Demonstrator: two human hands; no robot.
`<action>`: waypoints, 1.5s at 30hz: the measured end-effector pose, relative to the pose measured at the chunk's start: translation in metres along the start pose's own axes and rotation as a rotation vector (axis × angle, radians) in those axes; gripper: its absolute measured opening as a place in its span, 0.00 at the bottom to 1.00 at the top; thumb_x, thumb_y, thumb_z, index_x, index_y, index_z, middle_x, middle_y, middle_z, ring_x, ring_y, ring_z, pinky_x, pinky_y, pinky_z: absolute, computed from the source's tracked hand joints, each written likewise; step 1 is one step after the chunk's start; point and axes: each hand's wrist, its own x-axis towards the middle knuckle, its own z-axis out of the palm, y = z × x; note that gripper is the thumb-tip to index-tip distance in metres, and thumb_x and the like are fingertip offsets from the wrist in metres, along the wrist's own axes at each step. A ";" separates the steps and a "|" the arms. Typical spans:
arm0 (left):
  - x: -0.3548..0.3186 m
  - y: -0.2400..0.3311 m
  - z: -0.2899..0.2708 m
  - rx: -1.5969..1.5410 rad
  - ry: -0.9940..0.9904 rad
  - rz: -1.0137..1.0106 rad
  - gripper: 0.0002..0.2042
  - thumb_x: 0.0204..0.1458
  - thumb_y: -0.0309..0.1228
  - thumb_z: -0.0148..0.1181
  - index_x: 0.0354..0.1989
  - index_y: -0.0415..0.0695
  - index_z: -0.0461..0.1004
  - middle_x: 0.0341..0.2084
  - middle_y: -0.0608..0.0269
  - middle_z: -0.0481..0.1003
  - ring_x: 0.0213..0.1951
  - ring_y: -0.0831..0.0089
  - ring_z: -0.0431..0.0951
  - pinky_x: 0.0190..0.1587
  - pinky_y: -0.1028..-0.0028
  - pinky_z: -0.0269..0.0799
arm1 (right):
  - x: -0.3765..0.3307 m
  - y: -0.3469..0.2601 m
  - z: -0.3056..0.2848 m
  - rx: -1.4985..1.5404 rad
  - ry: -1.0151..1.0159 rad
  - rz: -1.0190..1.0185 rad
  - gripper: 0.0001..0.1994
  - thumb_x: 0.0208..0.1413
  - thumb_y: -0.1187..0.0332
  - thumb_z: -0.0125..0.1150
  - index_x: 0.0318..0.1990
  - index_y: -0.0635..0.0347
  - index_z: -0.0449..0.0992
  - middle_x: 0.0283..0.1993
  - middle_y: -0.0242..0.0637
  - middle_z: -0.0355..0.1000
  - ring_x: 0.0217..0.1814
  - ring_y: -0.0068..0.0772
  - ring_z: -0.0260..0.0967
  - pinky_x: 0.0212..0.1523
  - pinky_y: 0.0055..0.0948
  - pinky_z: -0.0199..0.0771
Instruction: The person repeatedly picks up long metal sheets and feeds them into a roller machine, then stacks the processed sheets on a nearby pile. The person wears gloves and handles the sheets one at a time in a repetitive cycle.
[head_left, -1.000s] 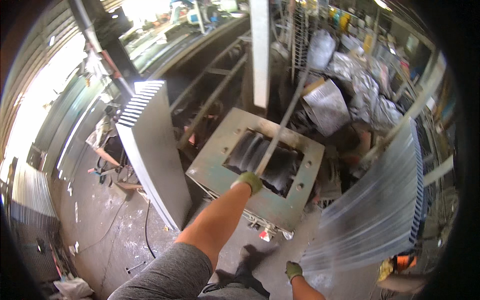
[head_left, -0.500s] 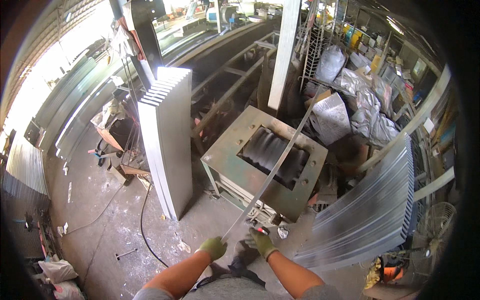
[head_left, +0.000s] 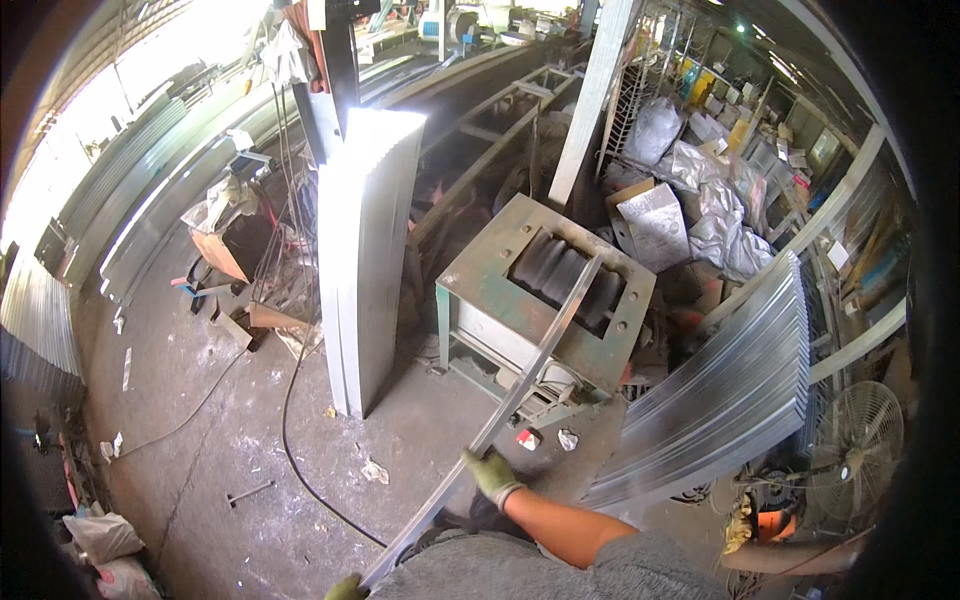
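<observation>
A long, narrow metal strip [head_left: 520,385] slants from the lower edge up over a worn green metal machine [head_left: 480,262]. Its far end lies above the dark ribbed rollers [head_left: 550,268] in the machine's top opening. My right hand [head_left: 492,476], in a green glove, grips the strip partway along, its fingers partly hidden. At the strip's near end my left hand [head_left: 347,588], gloved too, closes on it, mostly cut off by the lower edge.
Left of the machine stands an upright stack of metal panels [head_left: 372,270]. Curved, ribbed metal sheets [head_left: 720,390] lean at the right, near a fan [head_left: 855,450]. A black cable [head_left: 290,430] crosses the floor. Silvery sacks [head_left: 715,205] pile up behind, beside a box [head_left: 652,225].
The strip has come back toward me, and its far end is now over the rollers. My left hand has dropped to the lower edge. My right hand has taken hold of the strip.
</observation>
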 end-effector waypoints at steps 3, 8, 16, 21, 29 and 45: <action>-0.025 -0.042 -0.016 -0.133 -0.005 -0.143 0.28 0.68 0.37 0.55 0.74 0.36 0.69 0.70 0.33 0.71 0.74 0.42 0.69 0.78 0.52 0.62 | -0.035 0.002 0.026 -0.035 -0.157 -0.166 0.38 0.64 0.45 0.73 0.69 0.68 0.69 0.63 0.49 0.81 0.68 0.48 0.78 0.68 0.42 0.75; -0.003 0.003 -0.034 0.153 0.097 0.157 0.21 0.62 0.42 0.64 0.60 0.46 0.79 0.52 0.45 0.83 0.56 0.46 0.83 0.58 0.51 0.76 | -0.007 -0.017 0.023 0.021 0.170 -0.284 0.50 0.55 0.51 0.80 0.75 0.74 0.59 0.77 0.65 0.63 0.80 0.62 0.63 0.79 0.46 0.63; 0.053 0.299 -0.052 0.128 0.137 0.174 0.26 0.55 0.48 0.77 0.56 0.44 0.84 0.43 0.52 0.88 0.46 0.65 0.88 0.50 0.65 0.81 | 0.168 -0.100 -0.086 -0.619 0.900 -0.363 0.38 0.69 0.49 0.60 0.75 0.71 0.63 0.80 0.65 0.59 0.82 0.69 0.56 0.83 0.57 0.55; 0.106 0.404 -0.058 0.150 0.038 0.114 0.34 0.64 0.63 0.61 0.56 0.38 0.84 0.49 0.38 0.85 0.55 0.47 0.86 0.56 0.56 0.79 | 0.234 -0.121 -0.143 -0.877 0.914 -0.338 0.33 0.74 0.49 0.51 0.74 0.68 0.66 0.80 0.59 0.61 0.84 0.66 0.55 0.83 0.58 0.54; 0.151 0.518 -0.031 0.202 0.153 0.075 0.32 0.68 0.64 0.53 0.54 0.43 0.84 0.48 0.36 0.84 0.55 0.36 0.82 0.58 0.49 0.76 | 0.313 -0.143 -0.233 -0.938 0.960 -0.372 0.27 0.74 0.53 0.47 0.68 0.65 0.74 0.74 0.55 0.71 0.79 0.59 0.63 0.80 0.55 0.60; 0.128 0.438 -0.014 0.110 0.189 0.092 0.32 0.70 0.65 0.51 0.44 0.45 0.83 0.40 0.38 0.84 0.49 0.34 0.82 0.51 0.43 0.76 | 0.251 -0.124 -0.185 -0.965 0.877 -0.457 0.26 0.72 0.60 0.51 0.71 0.65 0.70 0.77 0.54 0.65 0.83 0.60 0.57 0.81 0.57 0.57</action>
